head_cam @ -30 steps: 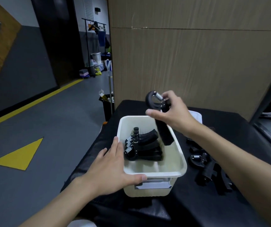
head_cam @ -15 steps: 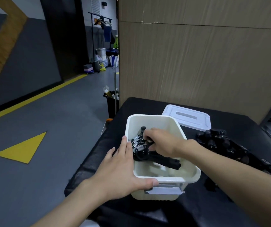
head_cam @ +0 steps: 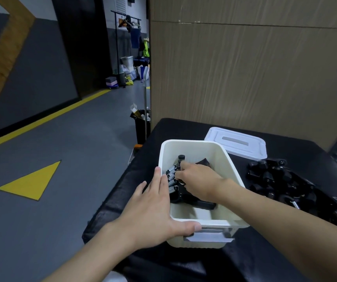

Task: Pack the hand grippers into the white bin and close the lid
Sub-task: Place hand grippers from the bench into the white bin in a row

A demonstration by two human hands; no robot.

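The white bin (head_cam: pixel 227 161) stands open on the black table. Inside it, several black hand grippers (head_cam: pixel 201 203) with silver springs lie stacked against the left wall. My right hand (head_cam: pixel 198 180) is down in the bin, its fingers closed on the top hand gripper of the stack. My left hand (head_cam: pixel 153 206) grips the bin's near left corner, thumb over the front rim. The white lid (head_cam: pixel 235 142) lies flat behind the bin to the right. A pile of loose black hand grippers (head_cam: pixel 291 186) sits on the table right of the bin.
The black table (head_cam: pixel 183 129) ends just left of the bin, with grey floor below. A wooden panel wall (head_cam: pixel 245 68) rises behind the table. A black trash bin (head_cam: pixel 141 125) stands off the far left corner.
My right hand carried a hand gripper from above the bin down into it, onto the stack. My left hand stayed on the bin's corner. The camera shifted, showing the lid.
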